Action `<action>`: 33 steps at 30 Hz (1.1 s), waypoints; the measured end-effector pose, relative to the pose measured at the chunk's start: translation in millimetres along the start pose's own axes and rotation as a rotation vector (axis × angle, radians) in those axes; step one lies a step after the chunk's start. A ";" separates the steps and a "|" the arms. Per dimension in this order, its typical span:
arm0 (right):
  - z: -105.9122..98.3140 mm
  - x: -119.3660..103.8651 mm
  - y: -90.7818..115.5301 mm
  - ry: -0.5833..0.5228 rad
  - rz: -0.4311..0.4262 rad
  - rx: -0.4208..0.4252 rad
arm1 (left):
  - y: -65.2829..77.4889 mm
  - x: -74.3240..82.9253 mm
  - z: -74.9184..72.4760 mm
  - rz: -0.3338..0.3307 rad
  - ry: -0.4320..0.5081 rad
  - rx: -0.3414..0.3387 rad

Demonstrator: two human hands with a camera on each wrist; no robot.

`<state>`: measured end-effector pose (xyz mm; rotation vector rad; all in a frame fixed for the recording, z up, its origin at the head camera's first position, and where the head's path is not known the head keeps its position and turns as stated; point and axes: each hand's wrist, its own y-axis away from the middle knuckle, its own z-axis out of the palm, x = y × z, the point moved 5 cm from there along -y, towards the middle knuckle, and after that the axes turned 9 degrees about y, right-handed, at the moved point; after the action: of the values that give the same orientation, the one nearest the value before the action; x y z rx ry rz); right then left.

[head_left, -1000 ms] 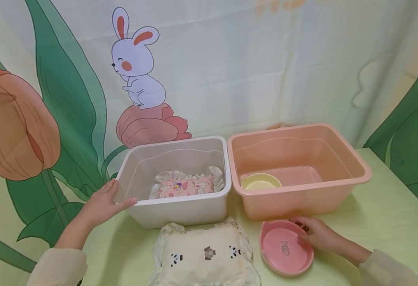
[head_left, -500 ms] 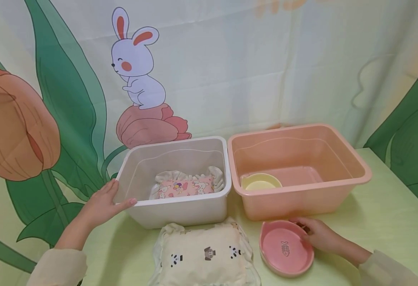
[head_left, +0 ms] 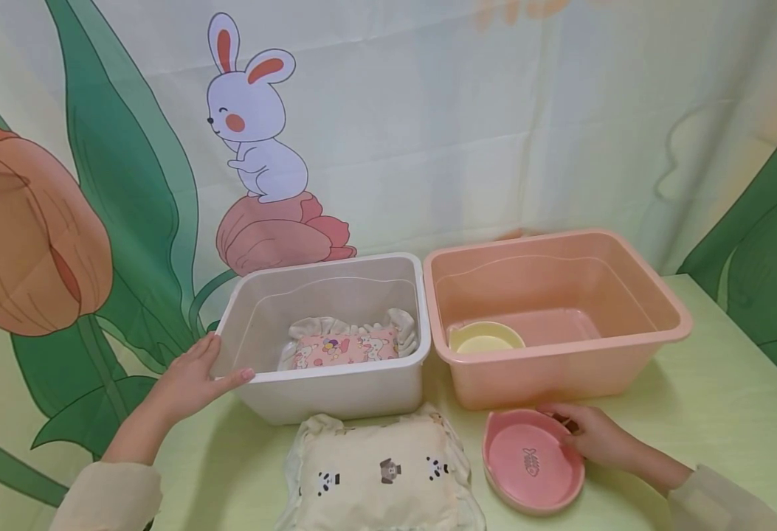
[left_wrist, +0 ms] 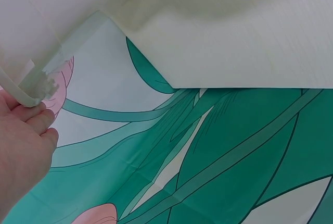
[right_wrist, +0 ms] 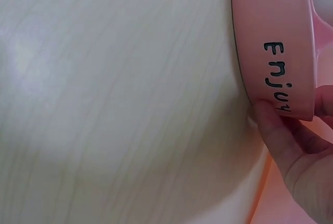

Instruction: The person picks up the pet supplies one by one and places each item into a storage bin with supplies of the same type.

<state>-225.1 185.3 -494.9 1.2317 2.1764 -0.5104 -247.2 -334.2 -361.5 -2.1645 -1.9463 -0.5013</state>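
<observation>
In the head view, my left hand [head_left: 185,380] holds the near left corner of a white plastic bin [head_left: 335,398], thumb along the front rim. The left wrist view shows the curled fingers [left_wrist: 39,117] of that hand at the bin's rim [left_wrist: 15,91]. My right hand [head_left: 594,439] pinches the right edge of a round pink bowl [head_left: 504,446] with a fishbone drawing inside and a pointed ear on its rim. Lettering runs along the bowl's outer wall [right_wrist: 276,5] in the right wrist view, the thumb [right_wrist: 273,130] against it.
A peach bin [head_left: 541,380] stands right of the white one, with a yellow bowl [head_left: 488,333] inside. The white bin contains a frilled pink cushion [head_left: 344,350]. In front lies a cream cushion [head_left: 361,494] with animal prints. A printed curtain [head_left: 428,133] hangs behind the table [head_left: 727,413].
</observation>
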 end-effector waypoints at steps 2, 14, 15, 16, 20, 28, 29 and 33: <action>-0.1 -0.2 -0.3 0.013 -0.006 0.009 | 0.2 0.4 -0.2 0.000 0.000 0.001; -1.4 -1.3 -1.7 -0.002 0.045 0.013 | 1.3 2.9 -1.7 -0.002 0.000 0.001; -1.5 -1.4 -1.8 -0.002 0.049 0.012 | 1.3 3.2 -1.8 -0.001 0.001 0.001; -1.6 -1.5 -1.9 0.000 0.053 0.011 | 1.3 3.3 -1.9 -0.001 0.001 0.002; -1.7 -2.5 -2.3 0.004 0.058 0.014 | 0.9 2.6 -1.6 -0.001 0.001 0.004; -1.6 -2.4 -2.9 0.014 0.075 0.016 | -1.1 0.9 -0.6 -0.005 -0.005 0.003; -1.5 -2.5 -3.2 0.013 0.079 0.015 | -1.0 0.9 -0.6 -0.006 -0.006 0.002; -1.1 -2.6 -3.8 0.015 0.094 0.013 | -0.5 1.8 -0.8 -0.010 -0.001 -0.001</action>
<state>-227.7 182.4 -492.2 1.3413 2.1187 -0.4787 -247.7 -332.8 -360.2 -2.1567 -1.9594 -0.5024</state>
